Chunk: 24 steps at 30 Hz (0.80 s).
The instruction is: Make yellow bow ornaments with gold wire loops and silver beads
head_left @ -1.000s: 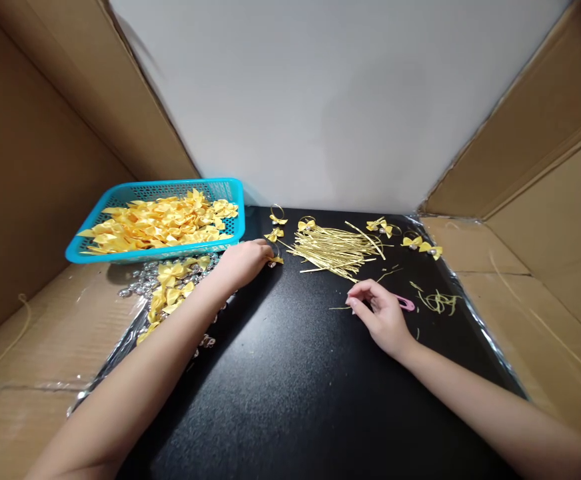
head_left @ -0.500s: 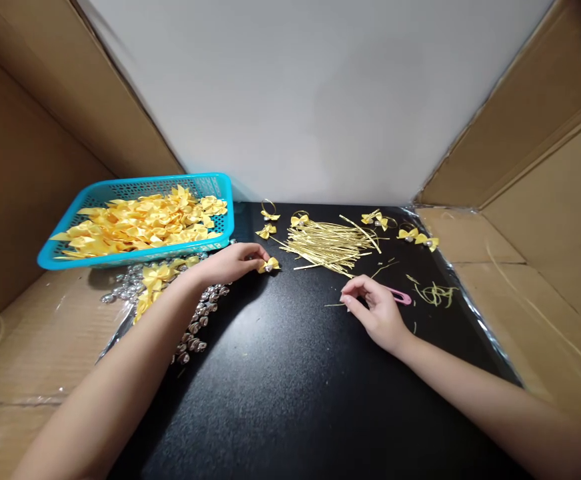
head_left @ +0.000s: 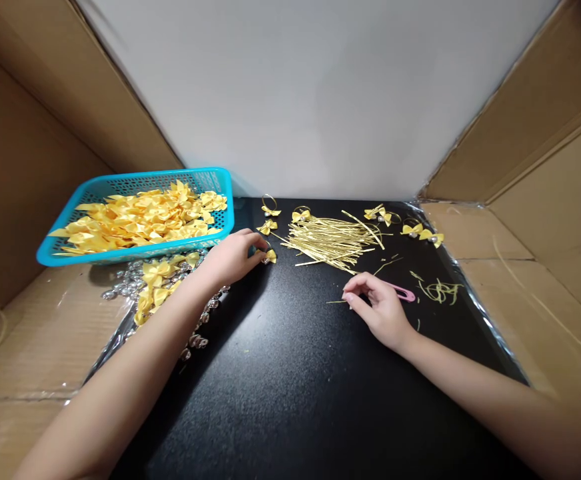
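My left hand [head_left: 238,257] is closed in a pinch on a small yellow satin bow [head_left: 271,256] with a silvery bell at its centre, low over the black table. Its fingers cover part of the bow. My right hand [head_left: 376,310] pinches a thin gold twist tie [head_left: 337,302], whose end sticks out to the left of the fingertips. Between and beyond the hands lies a pile of gold twist ties [head_left: 330,241]. A pink-handled tool [head_left: 404,292] lies partly hidden behind my right hand.
A blue basket [head_left: 45,252] of yellow bows stands at the left. Silver bells [head_left: 198,341] and loose bows [head_left: 156,272] lie below it. Finished-looking bows with bells [head_left: 430,238] sit along the back. Tie scraps [head_left: 440,291] lie at the right, cardboard walls [head_left: 535,127] at the sides.
My left hand has shifted slightly and now covers more of the bow, which shows only partly. My right hand keeps its pinch almost in place. The view has tilted a little.
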Motion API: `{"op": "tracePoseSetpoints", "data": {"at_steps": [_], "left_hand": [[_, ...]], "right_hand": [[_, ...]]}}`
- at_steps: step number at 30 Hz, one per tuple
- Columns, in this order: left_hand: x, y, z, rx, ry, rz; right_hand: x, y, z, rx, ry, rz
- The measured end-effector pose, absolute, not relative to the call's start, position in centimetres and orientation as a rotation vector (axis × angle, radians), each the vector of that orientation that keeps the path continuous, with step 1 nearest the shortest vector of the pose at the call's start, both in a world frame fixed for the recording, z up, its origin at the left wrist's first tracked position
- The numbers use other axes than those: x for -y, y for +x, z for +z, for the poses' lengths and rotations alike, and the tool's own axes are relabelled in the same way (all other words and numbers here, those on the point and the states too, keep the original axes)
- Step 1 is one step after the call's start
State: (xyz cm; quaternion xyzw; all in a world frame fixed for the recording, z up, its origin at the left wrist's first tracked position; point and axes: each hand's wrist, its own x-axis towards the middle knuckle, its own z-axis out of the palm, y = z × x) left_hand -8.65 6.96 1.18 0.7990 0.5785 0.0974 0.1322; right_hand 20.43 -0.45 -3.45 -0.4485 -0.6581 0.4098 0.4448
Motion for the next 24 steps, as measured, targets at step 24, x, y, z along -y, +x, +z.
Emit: {"op": "tracePoseSetpoints", "data": {"at_steps": [24], "left_hand": [[1.7, -16.6, 7.9, -1.97, 1.992, -0.163]], "right_hand": [[0.3, 21.2, -3.7, 1.699, -1.113, 0.973]]}}
